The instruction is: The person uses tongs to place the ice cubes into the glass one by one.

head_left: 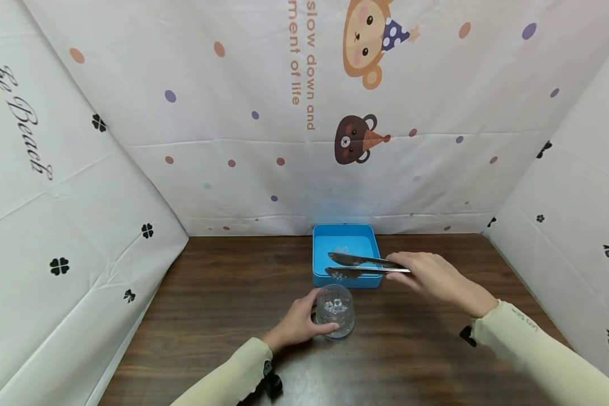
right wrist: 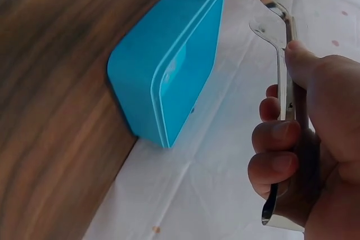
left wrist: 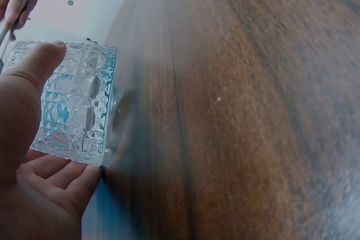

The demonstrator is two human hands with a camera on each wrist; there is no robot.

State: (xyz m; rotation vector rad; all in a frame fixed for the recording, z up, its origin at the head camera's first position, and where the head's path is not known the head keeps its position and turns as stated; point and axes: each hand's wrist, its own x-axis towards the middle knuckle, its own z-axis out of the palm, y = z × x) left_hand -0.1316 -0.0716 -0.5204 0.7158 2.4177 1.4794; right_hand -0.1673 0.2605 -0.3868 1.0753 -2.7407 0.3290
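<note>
My left hand grips a clear glass with a cut pattern, standing upright on the table. Thumb and fingers wrap its two sides in the left wrist view. Inside the glass lie clear, ice-like pieces. Metal tongs are in my right hand, fingers curled round both arms. One tong head is spoon-shaped and one is slotted like a fork; they stand slightly apart, with nothing showing between them in the right wrist view. In the head view, the tongs overlap a blue box.
The open blue box stands at the back of the brown wooden table, behind the glass. A few clear pieces lie in it. A printed white cloth hangs directly behind, with more cloth at both sides.
</note>
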